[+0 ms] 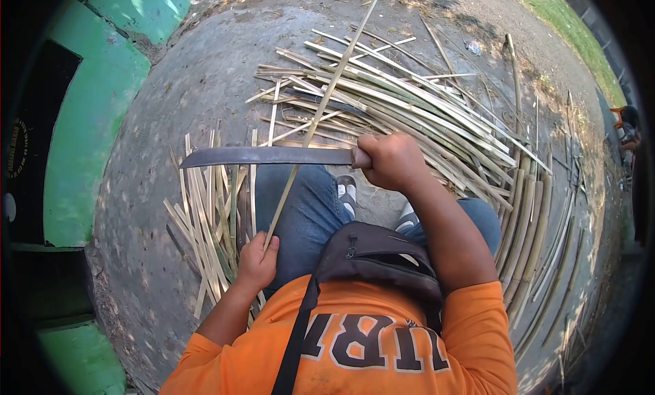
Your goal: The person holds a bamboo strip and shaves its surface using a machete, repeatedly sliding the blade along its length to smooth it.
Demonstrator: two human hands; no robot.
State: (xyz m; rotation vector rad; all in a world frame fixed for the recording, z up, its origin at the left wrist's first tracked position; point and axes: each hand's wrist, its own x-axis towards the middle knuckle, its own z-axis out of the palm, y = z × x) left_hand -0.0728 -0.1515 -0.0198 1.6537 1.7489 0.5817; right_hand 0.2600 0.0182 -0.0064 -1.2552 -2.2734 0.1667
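Note:
My right hand [394, 161] is wrapped round the handle of a machete [273, 156], its long dark blade pointing left across my lap. The blade crosses over a long, thin bamboo strip [329, 94] in this view. Low on the left, my left hand [259, 260] grips the near end of that strip between thumb and fingers. From there the strip slants up and away to the top of the view. Beneath it lies a heap of split bamboo strips [423, 111] on the ground.
Beside my left leg lies another bundle of bamboo strips [205, 224]. Thicker bamboo poles [525, 224] lie to the right. A black bag [375, 258] rests on my lap. A green wall [95, 135] stands at the left, and another person [626, 129] is at the far right edge.

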